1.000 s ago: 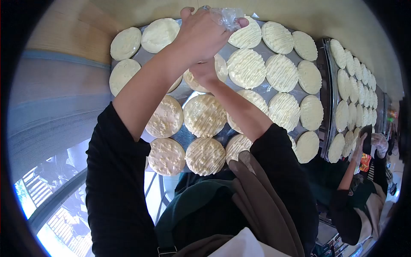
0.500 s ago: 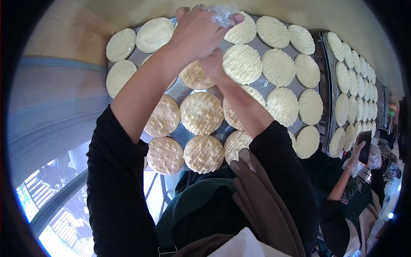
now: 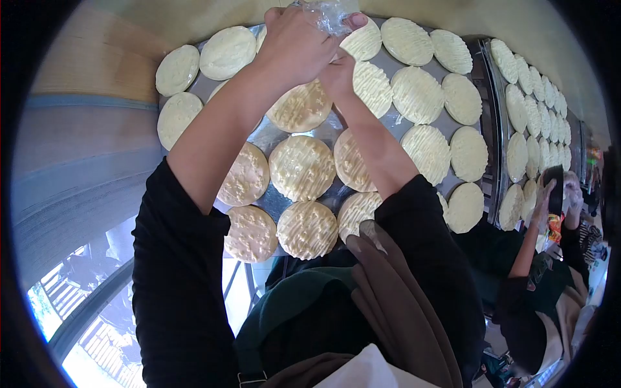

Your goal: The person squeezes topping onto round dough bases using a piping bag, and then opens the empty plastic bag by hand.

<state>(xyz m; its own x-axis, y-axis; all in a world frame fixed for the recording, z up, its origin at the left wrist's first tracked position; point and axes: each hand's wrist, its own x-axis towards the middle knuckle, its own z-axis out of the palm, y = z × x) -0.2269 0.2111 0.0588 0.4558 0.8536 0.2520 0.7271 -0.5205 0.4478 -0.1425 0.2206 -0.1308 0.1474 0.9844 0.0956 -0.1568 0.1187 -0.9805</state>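
Note:
My left hand point(image 3: 299, 48) is closed around a bunched clear plastic bag point(image 3: 333, 16), whose crumpled end sticks out past the thumb. Pressed close below it, my right hand point(image 3: 337, 74) is also closed, apparently on the lower part of the bag; most of the bag is hidden by my hands. Beneath them, round flat cakes spread with pale cream lie in rows on a metal tray point(image 3: 262, 137). One cake point(image 3: 301, 107) nearest my right hand is partly covered by it. A cake point(image 3: 302, 168) closer to me carries ridged cream lines and small lumps.
A second tray of similar cakes point(image 3: 516, 107) stands to the right, past a dark tray edge point(image 3: 491, 110). Beyond it, a co-worker's gloved hands hold a dark flat object point(image 3: 554, 184). A pale wall point(image 3: 97, 71) rises at left, with a window point(image 3: 84, 310) below.
Both hands stay closed together; my right hand has shifted slightly right. The view has moved a little over the tray. The co-worker's second hand now shows beside the dark object.

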